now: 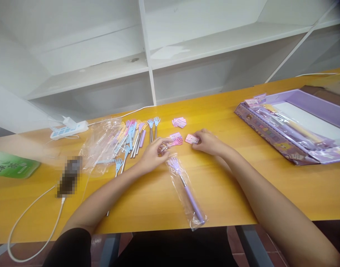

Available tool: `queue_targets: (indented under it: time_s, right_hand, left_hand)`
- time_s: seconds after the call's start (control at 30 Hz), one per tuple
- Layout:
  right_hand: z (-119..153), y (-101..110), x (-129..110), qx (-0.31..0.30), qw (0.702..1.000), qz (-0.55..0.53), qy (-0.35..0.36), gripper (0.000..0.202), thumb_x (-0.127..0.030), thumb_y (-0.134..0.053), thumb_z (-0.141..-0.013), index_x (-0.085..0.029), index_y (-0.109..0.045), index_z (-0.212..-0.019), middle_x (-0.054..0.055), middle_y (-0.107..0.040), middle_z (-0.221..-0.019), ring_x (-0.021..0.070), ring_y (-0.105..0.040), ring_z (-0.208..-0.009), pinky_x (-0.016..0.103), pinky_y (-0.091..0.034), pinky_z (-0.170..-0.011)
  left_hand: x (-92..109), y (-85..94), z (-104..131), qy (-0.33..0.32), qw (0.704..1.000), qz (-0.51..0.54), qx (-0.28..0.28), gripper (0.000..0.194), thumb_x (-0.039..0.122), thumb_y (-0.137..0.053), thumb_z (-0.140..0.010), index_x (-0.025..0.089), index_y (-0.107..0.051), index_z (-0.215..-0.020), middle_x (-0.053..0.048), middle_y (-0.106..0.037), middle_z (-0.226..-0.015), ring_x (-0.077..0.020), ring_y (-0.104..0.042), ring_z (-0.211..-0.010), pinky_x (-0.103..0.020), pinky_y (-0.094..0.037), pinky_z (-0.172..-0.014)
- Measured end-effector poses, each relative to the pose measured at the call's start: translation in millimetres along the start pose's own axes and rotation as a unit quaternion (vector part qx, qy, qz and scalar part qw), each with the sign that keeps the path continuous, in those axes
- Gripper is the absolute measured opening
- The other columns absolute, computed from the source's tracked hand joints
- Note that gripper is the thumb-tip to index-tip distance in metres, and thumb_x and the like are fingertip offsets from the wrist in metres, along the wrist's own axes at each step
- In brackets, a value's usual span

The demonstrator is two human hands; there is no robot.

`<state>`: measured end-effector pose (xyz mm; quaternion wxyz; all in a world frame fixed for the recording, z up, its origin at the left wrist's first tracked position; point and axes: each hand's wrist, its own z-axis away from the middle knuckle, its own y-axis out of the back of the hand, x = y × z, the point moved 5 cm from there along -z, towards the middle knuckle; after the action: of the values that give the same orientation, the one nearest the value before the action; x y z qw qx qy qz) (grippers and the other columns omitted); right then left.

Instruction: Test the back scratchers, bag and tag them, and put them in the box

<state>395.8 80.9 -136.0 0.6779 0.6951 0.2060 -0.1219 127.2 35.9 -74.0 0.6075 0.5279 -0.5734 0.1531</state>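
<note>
Beyond the bagged purple scratcher: right hand pinching a pink card — best kept flat, by its edge; left hand curled, its hold unclear.

Tabletop free behind right hand; purple box blocks rightward

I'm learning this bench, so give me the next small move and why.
Probably bring the small pink printed card in the right hand to the clear plastic bag around the lilac hand-tipped scratcher, since no card shows in that bag, while pink cards appear to lie with the bagged scratchers in the purple printed box.
</note>
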Motion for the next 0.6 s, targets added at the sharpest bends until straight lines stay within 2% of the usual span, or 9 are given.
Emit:
queue_targets:
  time_s: [0.1,0.17,0.27,0.33,0.43,0.5,0.6]
  right_hand:
    - [3.0,4.7,-8.1,0.007,0.996,-0.082,0.018,0.025,-0.040,-0.060,-0.090,-0.020,-0.075,-0.097,0.011,-0.071,-0.097,0.0285,-0.064,-0.098,0.039,-0.049,-0.085]
    - [4.9,11.3,-16.2,0.051,0.984,-0.167,0.031,0.033,-0.045,-0.053,-0.098,-0.021,-0.075,-0.099,0.010,-0.074,-0.101,0.0270,-0.065,-0.096,0.040,-0.049,-0.089]
    - [11.3,19.7,-32.3,0.124,0.942,-0.309,0.048,0.036,-0.054,-0.057,-0.099,-0.023,-0.072,-0.110,0.007,-0.074,-0.105,0.0248,-0.066,-0.097,0.040,-0.051,-0.088]
    - [17.8,21.0,-44.7,0.142,0.902,-0.405,0.054,0.039,-0.057,-0.066,-0.094,-0.025,-0.066,-0.117,0.004,-0.072,-0.100,0.0213,-0.065,-0.086,0.036,-0.052,-0.077]
    - [28.0,18.0,-63.9,0.121,0.860,-0.493,0.061,0.042,-0.059,-0.074,-0.089,-0.027,-0.057,-0.109,0.000,-0.066,-0.084,0.0176,-0.062,-0.071,0.033,-0.050,-0.065]
    - [33.6,14.4,-75.2,0.089,0.849,-0.515,0.073,0.042,-0.060,-0.076,-0.088,-0.027,-0.054,-0.103,-0.001,-0.065,-0.079,0.0176,-0.063,-0.070,0.034,-0.052,-0.066]
    - [38.4,7.9,-84.7,0.054,0.839,-0.535,0.081,0.042,-0.058,-0.079,-0.086,-0.026,-0.055,-0.097,0.000,-0.065,-0.083,0.0174,-0.064,-0.073,0.036,-0.055,-0.070]
  left_hand:
    - [-1.5,1.3,0.6,0.016,1.000,0.014,0.002,0.037,0.025,-0.068,-0.094,0.025,-0.066,-0.131,-0.009,-0.065,-0.130,-0.0152,-0.062,-0.091,-0.030,-0.053,-0.084]
    - [-4.1,1.8,1.1,0.034,0.998,0.051,0.003,0.036,0.031,-0.068,-0.096,0.025,-0.067,-0.131,-0.010,-0.066,-0.134,-0.0176,-0.064,-0.097,-0.033,-0.054,-0.088]
    - [-10.2,-1.5,1.1,0.072,0.982,0.171,-0.017,0.037,0.041,-0.065,-0.100,0.026,-0.068,-0.134,-0.011,-0.066,-0.140,-0.0217,-0.070,-0.107,-0.041,-0.055,-0.100]
    - [-13.4,-5.2,0.0,0.096,0.957,0.272,-0.035,0.039,0.046,-0.065,-0.100,0.025,-0.070,-0.132,-0.012,-0.066,-0.143,-0.0262,-0.073,-0.112,-0.047,-0.055,-0.106]
    - [-15.0,-9.9,-2.4,0.127,0.912,0.386,-0.060,0.043,0.052,-0.064,-0.098,0.023,-0.074,-0.128,-0.015,-0.067,-0.144,-0.0333,-0.073,-0.116,-0.055,-0.056,-0.105]
    - [-14.3,-13.0,-3.2,0.146,0.890,0.423,-0.086,0.047,0.056,-0.061,-0.097,0.021,-0.075,-0.126,-0.017,-0.070,-0.139,-0.0360,-0.073,-0.116,-0.057,-0.058,-0.101]
    - [-12.7,-16.5,-2.9,0.171,0.868,0.452,-0.116,0.054,0.064,-0.056,-0.096,0.019,-0.075,-0.120,-0.020,-0.074,-0.129,-0.0389,-0.073,-0.115,-0.059,-0.060,-0.096]
